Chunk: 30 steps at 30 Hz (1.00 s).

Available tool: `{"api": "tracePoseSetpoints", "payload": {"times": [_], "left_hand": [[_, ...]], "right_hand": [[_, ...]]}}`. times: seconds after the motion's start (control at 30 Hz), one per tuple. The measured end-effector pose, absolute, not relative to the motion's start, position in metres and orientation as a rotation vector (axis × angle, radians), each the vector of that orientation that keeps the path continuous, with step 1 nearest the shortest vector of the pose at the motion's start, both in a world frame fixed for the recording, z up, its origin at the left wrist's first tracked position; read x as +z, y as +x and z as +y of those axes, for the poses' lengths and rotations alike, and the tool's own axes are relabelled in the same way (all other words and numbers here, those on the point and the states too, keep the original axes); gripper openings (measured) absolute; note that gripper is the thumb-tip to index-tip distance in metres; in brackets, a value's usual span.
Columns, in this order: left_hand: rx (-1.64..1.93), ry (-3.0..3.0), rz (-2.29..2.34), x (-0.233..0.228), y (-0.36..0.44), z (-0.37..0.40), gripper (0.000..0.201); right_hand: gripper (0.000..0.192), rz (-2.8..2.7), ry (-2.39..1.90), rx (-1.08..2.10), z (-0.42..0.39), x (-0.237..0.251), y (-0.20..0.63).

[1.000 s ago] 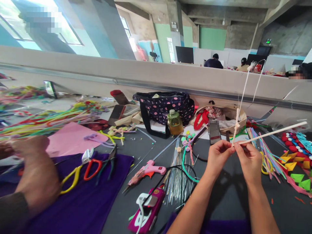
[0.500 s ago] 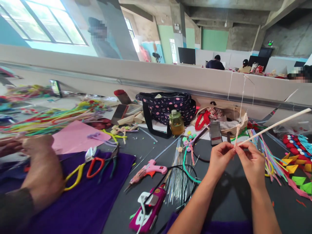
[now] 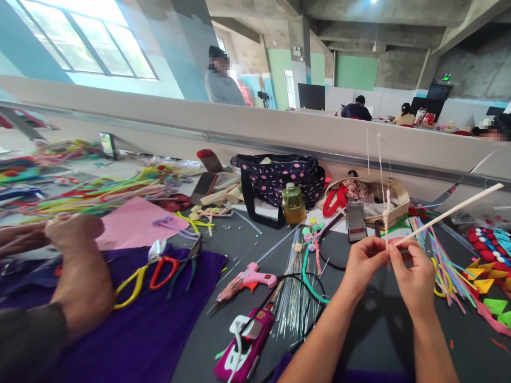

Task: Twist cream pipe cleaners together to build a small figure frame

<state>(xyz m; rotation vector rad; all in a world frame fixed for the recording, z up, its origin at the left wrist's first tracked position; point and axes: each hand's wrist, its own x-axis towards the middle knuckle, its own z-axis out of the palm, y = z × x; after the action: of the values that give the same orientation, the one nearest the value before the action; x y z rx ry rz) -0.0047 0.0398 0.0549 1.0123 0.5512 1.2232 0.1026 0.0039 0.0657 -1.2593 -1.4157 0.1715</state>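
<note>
My left hand (image 3: 366, 261) pinches the lower end of a thin upright stem wrapped in pale fuzzy pipe cleaner (image 3: 386, 213); fine white wires rise from its top. My right hand (image 3: 413, 268) meets it fingertip to fingertip and grips a long cream pipe cleaner (image 3: 459, 211) that slants up to the right. Both hands are closed and held above the dark tabletop. The exact spot where stem and pipe cleaner meet is partly hidden by my fingers. Left of my forearm lies a bundle of bare wires (image 3: 293, 298), with a green pipe cleaner (image 3: 309, 276) beside it.
A pink glue gun (image 3: 255, 276), a magenta power strip (image 3: 247, 343) and scissors (image 3: 163, 271) lie to the left. A bottle (image 3: 293, 205), a dotted bag (image 3: 279, 175) and a phone (image 3: 356, 226) stand or lie behind. A co-worker's arm (image 3: 82, 271) is at far left.
The view has shifted slightly, moving the tabletop things a little right and down. The upright stem stands straighter. In the background, a standing person appears farther right.
</note>
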Motion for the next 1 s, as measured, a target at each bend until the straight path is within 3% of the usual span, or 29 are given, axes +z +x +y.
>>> {"api": "tracePoseSetpoints", "payload": {"times": [0.57, 0.77, 1.0], "left_hand": [[1.124, 0.955, 0.548, 0.055, -0.01, 0.043, 0.033], [1.173, 1.031, 0.523, 0.051, -0.005, 0.043, 0.036], [1.302, 1.241, 0.664, 0.049, 0.0, 0.041, 0.025]], "right_hand": [[0.022, -1.401, -1.338, 0.373, 0.003, 0.07, 0.109], [0.022, -1.356, -1.344, 0.328, 0.003, 0.069, 0.108], [0.024, -1.37, -1.422, 0.256, 0.005, 0.064, 0.108]]}}
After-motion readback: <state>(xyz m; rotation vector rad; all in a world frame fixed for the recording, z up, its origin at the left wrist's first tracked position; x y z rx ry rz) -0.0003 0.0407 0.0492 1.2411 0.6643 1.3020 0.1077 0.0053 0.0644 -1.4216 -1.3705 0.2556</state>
